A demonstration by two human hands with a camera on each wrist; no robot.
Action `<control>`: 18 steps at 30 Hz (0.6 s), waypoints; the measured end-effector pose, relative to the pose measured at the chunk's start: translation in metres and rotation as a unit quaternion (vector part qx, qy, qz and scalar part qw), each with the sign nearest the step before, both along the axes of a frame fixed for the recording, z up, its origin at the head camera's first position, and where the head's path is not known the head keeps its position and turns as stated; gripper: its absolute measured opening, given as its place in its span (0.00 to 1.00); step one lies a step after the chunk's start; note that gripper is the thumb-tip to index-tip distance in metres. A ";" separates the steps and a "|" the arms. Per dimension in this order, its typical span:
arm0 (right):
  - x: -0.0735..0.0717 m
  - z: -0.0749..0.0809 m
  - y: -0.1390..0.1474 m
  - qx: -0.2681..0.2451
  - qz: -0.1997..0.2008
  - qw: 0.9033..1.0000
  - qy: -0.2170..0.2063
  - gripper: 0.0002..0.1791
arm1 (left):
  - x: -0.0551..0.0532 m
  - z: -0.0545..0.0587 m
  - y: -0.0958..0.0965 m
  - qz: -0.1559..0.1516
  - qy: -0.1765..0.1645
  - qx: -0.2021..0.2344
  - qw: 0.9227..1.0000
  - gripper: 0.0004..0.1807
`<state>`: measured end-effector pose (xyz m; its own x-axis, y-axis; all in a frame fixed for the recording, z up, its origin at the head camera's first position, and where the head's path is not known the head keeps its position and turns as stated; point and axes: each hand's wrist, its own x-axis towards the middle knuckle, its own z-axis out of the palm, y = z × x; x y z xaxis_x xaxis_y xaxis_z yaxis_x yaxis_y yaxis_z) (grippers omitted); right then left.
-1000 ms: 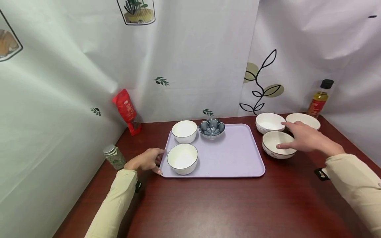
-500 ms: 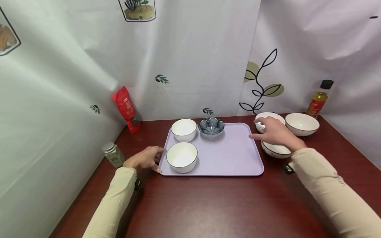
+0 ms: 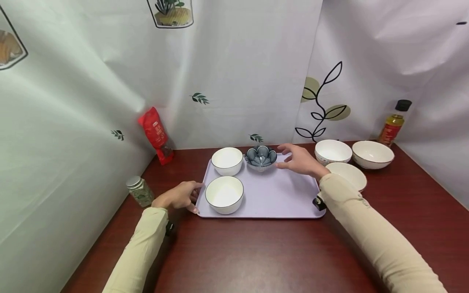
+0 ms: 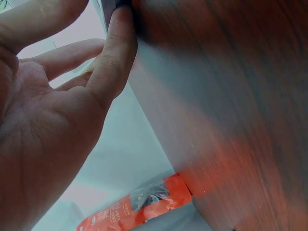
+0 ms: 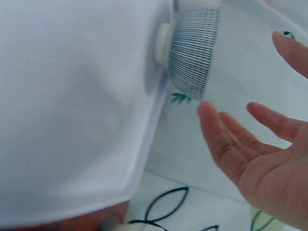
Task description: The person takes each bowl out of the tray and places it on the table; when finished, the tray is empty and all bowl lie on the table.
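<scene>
My left hand (image 3: 179, 195) rests at the left edge of a lilac tray (image 3: 282, 199), thumb and fingers spread along the rim. In the left wrist view its fingers (image 4: 115, 53) look fairly straight, one tip at the tray's edge. Just right of a dark blue petal-patterned bowl (image 3: 261, 159), my right hand (image 3: 302, 159) hovers over the tray with fingers spread. The right wrist view shows the ribbed side of that blue bowl (image 5: 195, 50) close to the fingertips; a small gap seems to separate them. Two white dark-rimmed bowls, one behind (image 3: 227, 160) and one in front (image 3: 224, 194), occupy the tray's left side.
Right of the tray stand a white bowl (image 3: 332, 151), a wider bowl (image 3: 372, 154) and a bowl partly hidden by my right arm (image 3: 348, 174). An oil bottle (image 3: 392, 124) is in the back right corner. A red packet (image 3: 156, 134) and spice jar (image 3: 140, 191) stand left.
My right hand has moved left from above the bowls on the right, across the tray, to the blue bowl's side. My left hand has stayed at the tray's edge.
</scene>
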<state>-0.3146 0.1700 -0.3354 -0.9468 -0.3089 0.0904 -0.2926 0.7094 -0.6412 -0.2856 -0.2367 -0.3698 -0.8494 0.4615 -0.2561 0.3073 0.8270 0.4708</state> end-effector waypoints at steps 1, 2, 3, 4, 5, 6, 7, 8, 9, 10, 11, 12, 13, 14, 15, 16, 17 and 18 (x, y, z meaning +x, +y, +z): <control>-0.003 -0.002 -0.002 -0.006 0.001 1.000 -0.005 0.40 | 0.000 0.000 0.000 0.001 -0.001 0.001 1.000 0.53; -0.007 -0.004 -0.004 -0.009 0.001 1.000 -0.008 0.41 | 0.000 0.000 0.000 0.004 -0.003 0.002 1.000 0.53; -0.010 -0.006 -0.006 -0.009 0.001 1.000 -0.010 0.42 | 0.000 0.001 0.000 0.001 -0.002 0.001 1.000 0.53; -0.013 -0.008 -0.008 -0.009 0.001 1.000 -0.013 0.44 | 0.000 0.001 0.001 0.004 -0.002 -0.001 1.000 0.53; -0.015 -0.010 -0.010 -0.011 0.002 1.000 -0.018 0.45 | 0.000 0.001 0.001 0.005 -0.002 -0.002 1.000 0.53; -0.018 -0.012 -0.011 -0.014 0.001 1.000 -0.024 0.47 | 0.000 0.001 0.001 0.005 0.000 -0.005 1.000 0.53; -0.020 -0.013 -0.013 -0.020 0.000 0.999 -0.034 0.48 | 0.000 0.001 0.001 0.004 0.001 -0.007 1.000 0.53; -0.023 -0.015 -0.014 -0.029 -0.002 0.999 -0.046 0.50 | 0.000 0.002 0.001 0.003 0.002 -0.008 1.000 0.53; -0.026 -0.017 -0.015 -0.041 -0.003 0.998 -0.056 0.51 | 0.000 0.002 0.001 0.004 0.002 -0.009 1.000 0.53; -0.028 -0.019 -0.015 -0.055 -0.004 0.996 -0.069 0.52 | 0.000 0.001 0.001 0.005 0.003 -0.008 1.000 0.53; -0.031 -0.021 -0.016 -0.069 -0.007 0.994 -0.081 0.53 | -0.001 0.002 0.001 0.003 0.003 -0.007 1.000 0.52; -0.033 -0.023 -0.017 -0.081 -0.010 0.992 -0.093 0.53 | -0.001 0.002 0.000 0.000 0.003 -0.006 1.000 0.52; -0.036 -0.025 -0.018 -0.095 -0.013 0.990 -0.104 0.54 | 0.000 0.001 0.000 0.003 0.002 -0.004 1.000 0.52; -0.038 -0.027 -0.019 -0.103 -0.014 0.989 -0.109 0.54 | 0.000 0.001 0.001 0.002 0.002 -0.002 1.000 0.52; -0.040 -0.029 -0.020 -0.110 -0.013 0.987 -0.113 0.55 | 0.000 0.001 0.001 0.002 0.001 0.001 1.000 0.52; -0.042 -0.031 -0.021 -0.115 -0.014 0.986 -0.116 0.55 | 0.000 0.001 0.001 0.000 0.001 0.003 1.000 0.52; -0.043 -0.032 -0.023 -0.117 -0.016 0.986 -0.118 0.55 | 0.000 0.001 0.001 0.000 -0.001 0.005 1.000 0.52; -0.045 -0.033 -0.024 -0.118 -0.015 0.986 -0.117 0.56 | 0.001 0.001 0.001 -0.001 -0.001 0.007 1.000 0.52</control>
<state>-0.3594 0.1457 -0.3684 -0.9587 -0.2767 -0.0666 -0.0974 0.5389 -0.8367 -0.2850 -0.2359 -0.3685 -0.8476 0.4667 -0.2524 0.3077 0.8200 0.4827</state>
